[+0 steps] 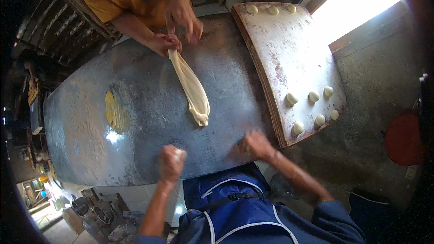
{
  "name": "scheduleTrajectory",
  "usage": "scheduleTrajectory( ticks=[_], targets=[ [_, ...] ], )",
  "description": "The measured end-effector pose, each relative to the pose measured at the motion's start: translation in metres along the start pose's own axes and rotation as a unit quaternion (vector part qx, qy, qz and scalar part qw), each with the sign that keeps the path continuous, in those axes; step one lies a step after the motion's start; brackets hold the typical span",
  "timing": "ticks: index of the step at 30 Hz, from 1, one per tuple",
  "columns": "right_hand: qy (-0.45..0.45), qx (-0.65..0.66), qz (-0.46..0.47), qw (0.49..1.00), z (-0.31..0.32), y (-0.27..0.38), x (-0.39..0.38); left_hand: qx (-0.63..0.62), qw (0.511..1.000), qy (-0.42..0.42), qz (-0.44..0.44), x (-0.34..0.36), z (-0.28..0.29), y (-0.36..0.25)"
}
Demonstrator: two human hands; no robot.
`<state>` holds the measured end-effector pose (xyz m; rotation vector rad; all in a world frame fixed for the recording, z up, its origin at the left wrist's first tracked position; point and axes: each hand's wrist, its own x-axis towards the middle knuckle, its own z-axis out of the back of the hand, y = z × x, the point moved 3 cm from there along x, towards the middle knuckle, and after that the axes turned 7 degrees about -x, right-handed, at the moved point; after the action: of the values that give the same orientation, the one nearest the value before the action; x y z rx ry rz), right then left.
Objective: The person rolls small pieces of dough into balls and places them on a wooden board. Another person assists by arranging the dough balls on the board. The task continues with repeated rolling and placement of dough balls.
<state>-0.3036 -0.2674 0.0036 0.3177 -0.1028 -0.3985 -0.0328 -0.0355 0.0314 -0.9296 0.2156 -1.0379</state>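
Note:
My left hand is closed at the near edge of the grey worktable. A bit of pale dough shows between its fingers. To the right, my right hand is curled low over the tabletop, its fingers smeared by motion; whatever lies under it is hidden. Beyond my hands, a long strip of dough stretches across the table. Its far end is gripped by the hand of a person in a yellow shirt opposite me. That person's other hand hovers just above it.
On the right, a floury stack of boards overlaps the table and carries several round dough balls. A yellow greasy smear marks the table's left half. Racks stand far left, machinery lower left, a red round object far right.

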Motion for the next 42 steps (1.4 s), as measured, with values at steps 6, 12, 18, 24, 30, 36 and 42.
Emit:
scheduleTrajectory(
  ticks=[6,12,18,24,30,36,42],
  targets=[
    [-0.074,0.065,-0.055,0.994,-0.009,0.073,0.052,-0.041,0.991,-0.104,0.076,0.004,-0.039,-0.007],
    [-0.032,-0.029,-0.052,0.998,0.020,-0.004,0.043,0.062,0.994,-0.073,0.057,-0.003,0.013,0.011],
    [-0.071,0.133,-0.024,0.988,-0.011,0.030,-0.011,0.036,0.996,-0.018,-0.083,-0.049,0.008,-0.006],
    [-0.172,-0.002,-0.060,0.983,0.011,0.051,0.049,0.027,0.983,-0.134,0.120,-0.017,0.013,0.020],
    [-0.174,-0.014,-0.094,0.980,0.033,0.012,0.005,0.100,0.992,0.057,-0.048,-0.017,0.063,-0.019],
    [0.122,0.368,-0.244,0.889,0.063,0.070,-0.006,-0.438,0.836,0.076,0.322,-0.016,0.043,-0.058],
    [0.038,0.429,-0.054,0.901,0.108,0.138,0.043,-0.603,0.720,0.082,0.333,0.001,0.006,-0.113]
  ],
)
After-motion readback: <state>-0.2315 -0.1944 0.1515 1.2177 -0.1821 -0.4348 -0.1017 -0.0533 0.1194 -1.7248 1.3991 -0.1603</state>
